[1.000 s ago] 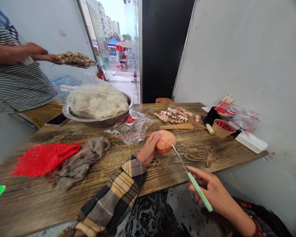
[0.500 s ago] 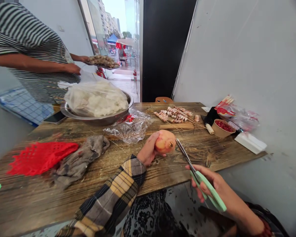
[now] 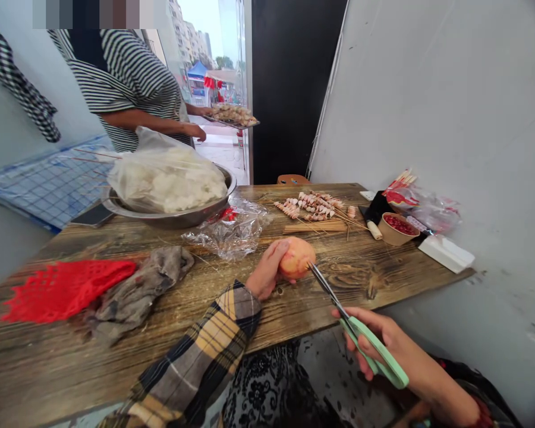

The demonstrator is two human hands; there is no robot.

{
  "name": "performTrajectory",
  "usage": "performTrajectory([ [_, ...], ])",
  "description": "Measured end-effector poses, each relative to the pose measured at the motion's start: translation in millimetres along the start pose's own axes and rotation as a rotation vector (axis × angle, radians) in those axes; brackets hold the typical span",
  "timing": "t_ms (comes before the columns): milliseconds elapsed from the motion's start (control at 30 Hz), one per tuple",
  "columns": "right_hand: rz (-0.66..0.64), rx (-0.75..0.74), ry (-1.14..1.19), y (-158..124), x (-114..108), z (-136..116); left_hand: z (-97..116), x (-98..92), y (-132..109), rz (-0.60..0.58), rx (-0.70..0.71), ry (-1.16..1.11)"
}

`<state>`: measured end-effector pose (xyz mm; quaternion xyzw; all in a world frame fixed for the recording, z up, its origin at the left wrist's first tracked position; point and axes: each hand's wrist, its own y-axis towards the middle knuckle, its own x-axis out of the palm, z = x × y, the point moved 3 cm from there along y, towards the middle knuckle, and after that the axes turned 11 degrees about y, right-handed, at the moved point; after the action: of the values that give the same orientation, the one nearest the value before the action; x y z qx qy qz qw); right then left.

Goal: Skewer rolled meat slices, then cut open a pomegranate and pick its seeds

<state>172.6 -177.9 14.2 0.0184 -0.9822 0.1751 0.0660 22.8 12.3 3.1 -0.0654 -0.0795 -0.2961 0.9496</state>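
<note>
My left hand [image 3: 266, 274] grips a pale orange pomegranate [image 3: 297, 258] and steadies it on the wooden table [image 3: 294, 309]. My right hand [image 3: 378, 345], off the table's near edge, is closed on the green handles of a pair of scissors [image 3: 354, 324]. The steel blade tips touch the fruit's right side.
A steel bowl of white food in plastic [image 3: 167, 184] stands at the back left. A clear bag [image 3: 232, 229], a grey rag [image 3: 136, 294] and red netting [image 3: 66, 285] lie left. Skewers [image 3: 314, 208], a cup of red seeds [image 3: 396, 227] and a white box [image 3: 446, 252] sit right. A person in stripes [image 3: 129, 83] carries a tray.
The scissor tips came back against the fruit after pulling slightly away. The striped person walked right toward the doorway with the tray.
</note>
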Motion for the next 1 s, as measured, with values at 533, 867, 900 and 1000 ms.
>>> performTrajectory([
  [533,-0.083,0.034,0.138,-4.6,-9.7,1.0,0.0,-10.6,10.2,0.122,0.349,0.385],
  [867,-0.054,0.061,0.181,-1.9,-7.8,0.9,-1.0,-11.3,10.4,0.117,0.326,0.420],
  [900,-0.049,0.068,0.185,-2.0,-7.4,0.5,0.0,-10.6,9.7,0.115,0.336,0.434],
  [1000,-0.031,0.075,0.191,-2.6,-6.5,0.7,2.9,-6.9,6.2,0.103,0.334,0.425],
])
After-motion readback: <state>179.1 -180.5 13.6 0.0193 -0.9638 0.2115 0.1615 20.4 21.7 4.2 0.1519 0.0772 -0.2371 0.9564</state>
